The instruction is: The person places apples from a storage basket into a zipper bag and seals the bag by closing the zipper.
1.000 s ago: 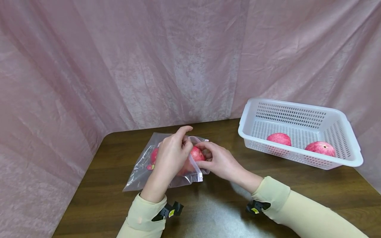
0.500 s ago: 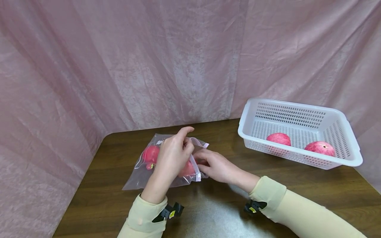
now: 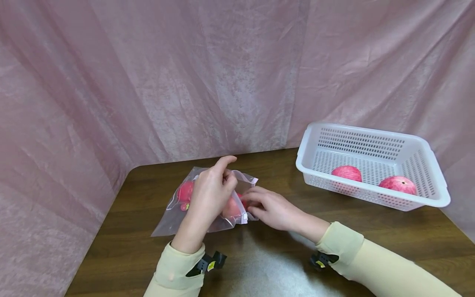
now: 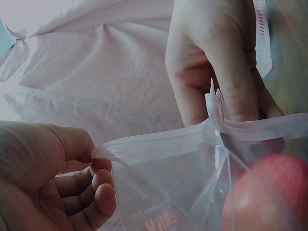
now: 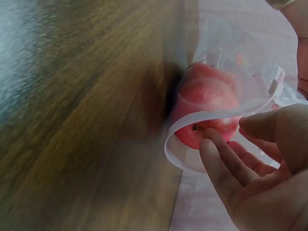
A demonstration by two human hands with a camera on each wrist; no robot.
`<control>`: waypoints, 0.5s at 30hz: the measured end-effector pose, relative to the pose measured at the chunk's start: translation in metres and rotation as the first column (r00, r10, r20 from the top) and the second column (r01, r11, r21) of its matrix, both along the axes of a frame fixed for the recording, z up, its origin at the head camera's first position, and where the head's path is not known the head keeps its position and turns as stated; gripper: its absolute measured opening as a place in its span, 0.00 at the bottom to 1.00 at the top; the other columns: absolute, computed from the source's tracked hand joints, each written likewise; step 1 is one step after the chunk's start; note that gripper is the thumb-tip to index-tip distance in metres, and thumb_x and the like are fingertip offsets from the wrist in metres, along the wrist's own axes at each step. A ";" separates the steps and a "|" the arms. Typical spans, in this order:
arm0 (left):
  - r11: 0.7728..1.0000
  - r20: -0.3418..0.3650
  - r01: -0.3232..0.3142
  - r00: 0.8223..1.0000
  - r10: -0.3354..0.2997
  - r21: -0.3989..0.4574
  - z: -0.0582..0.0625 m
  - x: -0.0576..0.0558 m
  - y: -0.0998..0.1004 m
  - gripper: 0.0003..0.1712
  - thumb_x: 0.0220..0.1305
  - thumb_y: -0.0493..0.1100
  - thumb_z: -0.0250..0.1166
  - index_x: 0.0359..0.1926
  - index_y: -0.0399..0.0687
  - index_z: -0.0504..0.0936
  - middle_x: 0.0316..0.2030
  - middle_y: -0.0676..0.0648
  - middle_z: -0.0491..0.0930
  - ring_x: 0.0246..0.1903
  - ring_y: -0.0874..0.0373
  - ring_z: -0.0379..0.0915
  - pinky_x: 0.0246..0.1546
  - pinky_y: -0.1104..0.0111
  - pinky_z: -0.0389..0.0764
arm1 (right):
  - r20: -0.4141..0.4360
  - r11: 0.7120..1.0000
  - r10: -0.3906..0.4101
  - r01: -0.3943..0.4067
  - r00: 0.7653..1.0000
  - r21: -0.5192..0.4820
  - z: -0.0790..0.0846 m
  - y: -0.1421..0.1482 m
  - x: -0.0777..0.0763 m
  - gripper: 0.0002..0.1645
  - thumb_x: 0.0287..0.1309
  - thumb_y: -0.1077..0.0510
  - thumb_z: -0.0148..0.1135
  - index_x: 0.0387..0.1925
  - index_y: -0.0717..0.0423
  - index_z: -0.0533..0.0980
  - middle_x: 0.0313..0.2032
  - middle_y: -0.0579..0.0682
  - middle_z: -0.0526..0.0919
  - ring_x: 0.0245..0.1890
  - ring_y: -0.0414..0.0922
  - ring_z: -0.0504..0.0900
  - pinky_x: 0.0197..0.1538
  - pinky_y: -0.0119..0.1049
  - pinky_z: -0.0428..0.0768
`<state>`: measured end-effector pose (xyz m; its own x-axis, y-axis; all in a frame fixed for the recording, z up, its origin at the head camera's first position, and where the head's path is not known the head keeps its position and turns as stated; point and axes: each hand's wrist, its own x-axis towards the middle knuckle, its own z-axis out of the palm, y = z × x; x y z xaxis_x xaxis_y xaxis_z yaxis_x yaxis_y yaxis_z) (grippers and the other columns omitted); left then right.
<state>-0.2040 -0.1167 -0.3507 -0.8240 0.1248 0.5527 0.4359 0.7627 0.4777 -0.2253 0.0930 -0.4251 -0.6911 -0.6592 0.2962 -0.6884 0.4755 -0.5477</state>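
Note:
A clear zip bag (image 3: 170, 225) lies on the table with red apples inside. One apple (image 3: 185, 190) is deep in the bag; another apple (image 5: 207, 96) sits just inside the mouth, its stem end toward the opening. My left hand (image 3: 211, 189) pinches the bag's edge between thumb and forefinger, as the left wrist view shows. At the mouth is my right hand (image 3: 272, 208), its fingers extended and loosely bent. In the right wrist view its fingertips (image 5: 209, 139) are right at the near apple, and the thumb stands apart from them.
A white perforated basket (image 3: 371, 190) stands at the back right. It holds two more apples, one on the left (image 3: 346, 173) and one on the right (image 3: 398, 185). A pink curtain (image 3: 222, 82) hangs behind the wooden table (image 3: 126, 222).
The right hand let go of an apple it held at the bag's mouth, and that apple moved deeper in. The apple at the far end shows more. My left hand keeps its pinch on the bag.

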 end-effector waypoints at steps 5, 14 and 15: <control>1.000 0.003 -0.017 1.000 0.017 0.020 0.001 0.001 -0.003 0.25 0.66 0.32 0.65 0.63 0.46 0.86 0.27 0.51 0.78 0.23 0.55 0.68 0.28 0.59 0.73 | -0.056 0.996 -0.093 0.093 0.994 -0.014 0.001 0.006 0.001 0.11 0.71 0.61 0.71 0.52 0.49 0.88 0.48 0.40 0.86 0.45 0.38 0.84 0.49 0.40 0.83; 0.998 -0.015 -0.027 0.999 0.028 0.059 0.005 0.002 -0.005 0.25 0.67 0.32 0.63 0.63 0.47 0.86 0.28 0.51 0.78 0.24 0.55 0.69 0.29 0.59 0.72 | -0.022 0.951 -0.296 0.297 0.955 0.084 -0.005 0.018 -0.005 0.16 0.65 0.52 0.80 0.48 0.49 0.82 0.39 0.41 0.88 0.39 0.44 0.89 0.40 0.44 0.82; 0.998 -0.013 -0.026 1.000 0.027 0.060 0.006 0.002 -0.005 0.25 0.67 0.32 0.63 0.64 0.47 0.86 0.28 0.52 0.78 0.24 0.55 0.69 0.29 0.59 0.72 | -0.010 0.948 -0.302 0.301 0.953 0.106 -0.006 0.018 -0.006 0.17 0.65 0.51 0.80 0.50 0.49 0.82 0.40 0.42 0.89 0.40 0.44 0.89 0.41 0.45 0.82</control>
